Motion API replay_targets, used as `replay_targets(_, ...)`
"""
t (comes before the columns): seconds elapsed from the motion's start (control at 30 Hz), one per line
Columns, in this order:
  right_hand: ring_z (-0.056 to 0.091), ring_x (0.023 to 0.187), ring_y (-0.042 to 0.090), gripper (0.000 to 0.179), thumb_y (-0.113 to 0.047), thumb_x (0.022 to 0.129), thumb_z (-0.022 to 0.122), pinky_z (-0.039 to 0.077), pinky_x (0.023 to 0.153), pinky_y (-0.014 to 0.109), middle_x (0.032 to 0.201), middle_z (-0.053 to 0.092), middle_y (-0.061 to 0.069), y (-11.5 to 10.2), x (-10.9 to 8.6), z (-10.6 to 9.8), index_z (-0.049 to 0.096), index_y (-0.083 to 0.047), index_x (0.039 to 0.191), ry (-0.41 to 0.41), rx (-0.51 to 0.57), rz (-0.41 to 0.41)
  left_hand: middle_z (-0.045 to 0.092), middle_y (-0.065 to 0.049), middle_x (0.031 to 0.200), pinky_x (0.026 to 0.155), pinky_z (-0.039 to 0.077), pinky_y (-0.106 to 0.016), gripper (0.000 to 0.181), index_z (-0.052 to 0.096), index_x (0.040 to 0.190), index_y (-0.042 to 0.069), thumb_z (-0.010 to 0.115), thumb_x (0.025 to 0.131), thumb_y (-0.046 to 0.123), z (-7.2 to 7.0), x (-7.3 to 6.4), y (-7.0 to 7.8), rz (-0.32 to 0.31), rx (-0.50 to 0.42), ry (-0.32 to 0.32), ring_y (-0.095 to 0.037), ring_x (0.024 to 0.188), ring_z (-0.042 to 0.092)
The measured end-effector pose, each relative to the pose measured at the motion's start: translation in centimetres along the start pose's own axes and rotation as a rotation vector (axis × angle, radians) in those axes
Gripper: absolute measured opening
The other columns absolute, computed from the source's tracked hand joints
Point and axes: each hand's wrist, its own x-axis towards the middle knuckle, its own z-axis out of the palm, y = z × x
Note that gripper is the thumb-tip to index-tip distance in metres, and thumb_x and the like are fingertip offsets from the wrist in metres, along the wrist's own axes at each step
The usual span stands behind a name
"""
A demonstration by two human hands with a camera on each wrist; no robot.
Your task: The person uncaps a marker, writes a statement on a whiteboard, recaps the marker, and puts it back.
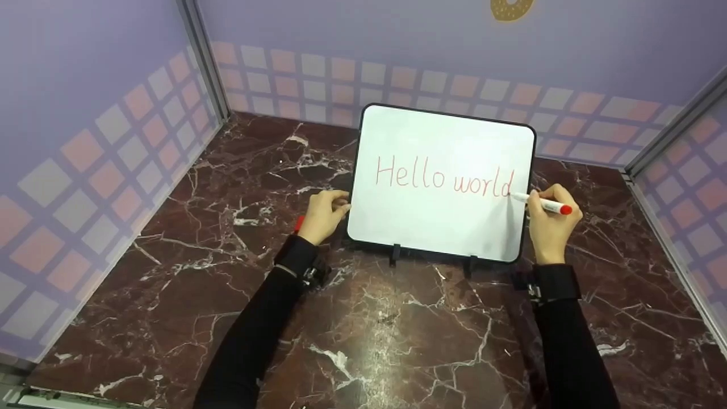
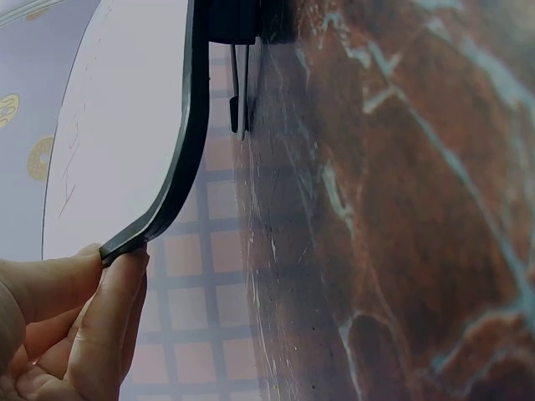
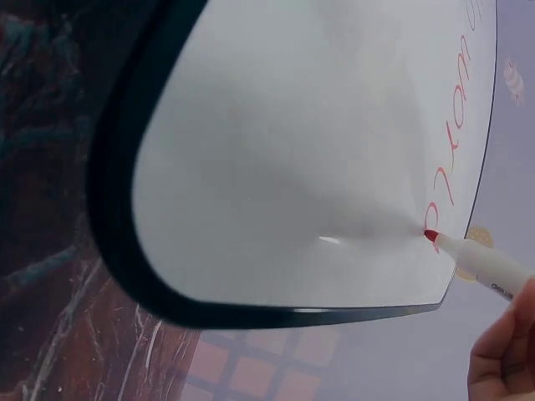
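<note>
A whiteboard [image 1: 431,221] with a black frame leans upright on a small black stand [image 1: 394,255]. Red handwriting [image 1: 443,176] across it reads "Hello world". My left hand [image 1: 325,216] pinches the board's left edge; the left wrist view shows thumb and fingers [image 2: 113,309] on either side of the black frame. In my right hand [image 1: 552,224] is a white marker [image 1: 548,204] with a red end. Its red tip [image 3: 430,236] is at the letter "d" in the right wrist view, where only part of that hand shows.
A small red object [image 1: 299,223] lies on the table behind my left wrist, partly hidden. The dark red marbled table [image 1: 187,284] runs back to lilac walls [image 1: 102,85] with pink and white squares. A donut picture [image 1: 511,10] is on the back wall.
</note>
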Motion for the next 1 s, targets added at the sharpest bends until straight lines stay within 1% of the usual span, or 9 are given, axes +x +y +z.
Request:
replay_targets(0.13, 0.046, 0.053, -0.002, 0.018, 0.01, 0.082, 0.061, 0.038, 0.052, 0.013, 0.06, 0.051, -0.017, -0.8, -0.4, -0.3, 0.052, 0.016, 0.067, -0.003, 0.001, 0.008, 0.072, -0.027, 0.105, 0.074, 0.062, -0.037, 0.029, 0.065, 0.12, -0.012, 0.064, 0.093, 0.0, 0.0, 0.0, 0.0, 0.004, 0.001, 0.007, -0.035, 0.085, 0.074)
replay_targets(0.23, 0.048, 0.053, -0.002, 0.019, 0.01, 0.083, 0.061, 0.039, 0.052, 0.014, 0.059, 0.052, -0.016, -0.7, -0.2, -0.4, 0.051, 0.017, 0.068, 0.028, 0.031, 0.009, 0.072, -0.027, 0.105, 0.074, 0.062, -0.036, 0.029, 0.065, 0.12, -0.011, 0.064, 0.093, 0.0, 0.0, 0.0, -0.1, -0.004, 0.006, 0.006, -0.034, 0.083, 0.074)
replay_targets(0.37, 0.054, 0.053, -0.002, 0.021, 0.009, 0.084, 0.062, 0.042, 0.053, 0.014, 0.06, 0.055, -0.016, -0.3, 0.4, -0.4, 0.05, 0.019, 0.07, 0.07, 0.083, 0.005, 0.072, -0.026, 0.106, 0.074, 0.062, -0.036, 0.03, 0.065, 0.121, -0.01, 0.064, 0.093, 0.001, 0.0, 0.0, -0.1, -0.011, 0.013, -0.002, -0.034, 0.084, 0.074)
replay_targets(0.57, 0.06, 0.057, -0.002, 0.019, 0.004, 0.086, 0.068, 0.046, 0.055, 0.014, 0.065, 0.061, -0.015, 0.5, 1.8, -0.3, 0.059, 0.02, 0.079, 0.039, 0.099, 0.014, 0.071, -0.027, 0.109, 0.076, 0.062, -0.036, 0.032, 0.064, 0.123, -0.01, 0.064, 0.093, 0.0, -0.1, -0.1, 0.0, -0.016, 0.01, -0.009, -0.034, 0.086, 0.074)
replay_targets(0.63, 0.061, 0.059, -0.002, 0.02, 0.002, 0.086, 0.069, 0.048, 0.056, 0.014, 0.068, 0.063, -0.015, 0.9, 2.2, -0.1, 0.061, 0.019, 0.082, 0.027, 0.09, 0.014, 0.071, -0.027, 0.108, 0.075, 0.062, -0.036, 0.031, 0.064, 0.122, -0.011, 0.064, 0.093, 0.0, -0.1, -0.1, 0.0, -0.014, 0.007, -0.005, -0.035, 0.085, 0.074)
replay_targets(0.77, 0.06, 0.061, -0.004, 0.019, -0.001, 0.087, 0.07, 0.049, 0.059, 0.013, 0.072, 0.062, -0.017, 1.9, 2.8, 0.1, 0.063, 0.017, 0.084, 0.012, 0.032, 0.003, 0.071, -0.028, 0.106, 0.075, 0.062, -0.036, 0.03, 0.064, 0.121, -0.012, 0.064, 0.093, 0.0, -0.1, -0.1, 0.1, -0.012, -0.006, 0.003, -0.036, 0.084, 0.074)
replay_targets(0.9, 0.057, 0.059, -0.006, 0.017, 0.001, 0.086, 0.069, 0.046, 0.058, 0.012, 0.07, 0.059, -0.021, 2.7, 2.9, 0.0, 0.063, 0.015, 0.08, 0.014, -0.021, -0.012, 0.072, -0.027, 0.106, 0.074, 0.063, -0.035, 0.03, 0.065, 0.12, -0.012, 0.065, 0.092, 0.0, 0.0, 0.0, 0.0, -0.011, -0.006, 0.005, -0.035, 0.085, 0.074)
replay_targets(1.0, 0.053, 0.057, -0.006, 0.016, 0.004, 0.085, 0.067, 0.042, 0.056, 0.013, 0.066, 0.056, -0.022, 2.6, 2.6, -0.2, 0.06, 0.015, 0.075, 0.012, -0.042, -0.019, 0.072, -0.027, 0.105, 0.074, 0.063, -0.035, 0.03, 0.065, 0.12, -0.011, 0.064, 0.093, 0.0, 0.0, 0.0, 0.0, -0.009, 0.0, 0.006, -0.035, 0.084, 0.074)
